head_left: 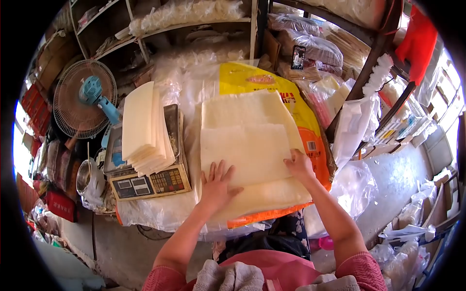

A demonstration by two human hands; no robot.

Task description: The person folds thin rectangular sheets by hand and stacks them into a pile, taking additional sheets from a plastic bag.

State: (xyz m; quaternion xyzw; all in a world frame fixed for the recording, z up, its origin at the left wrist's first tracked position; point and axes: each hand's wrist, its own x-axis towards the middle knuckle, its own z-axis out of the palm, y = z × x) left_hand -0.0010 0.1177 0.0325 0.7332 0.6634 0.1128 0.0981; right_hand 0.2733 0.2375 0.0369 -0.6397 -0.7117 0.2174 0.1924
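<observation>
On yellow sack [309, 116]: red characters [287, 98] and barcode [311, 146] are showing, too small to read.
Plastic-covered desk [158, 211]: scale [167, 182] is standing left, shelves [218, 23] behind.
Pale sheet [245, 153]: lying atop larger sheet [247, 109], over sack.
Left hand [217, 186]: grip is spreading apart, pressing sheet.
Right hand [300, 167]: grip is touching sheet's right edge; cannot tell if pinching.

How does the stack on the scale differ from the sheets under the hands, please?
The stack is long and narrow, while the sheets are broad. The stack's layers fan apart at the near end; the sheets lie flat, overlapping. The stack rests on the scale with no hand on it, whereas the left hand and right hand touch the sheets. Both are pale cream.
</observation>
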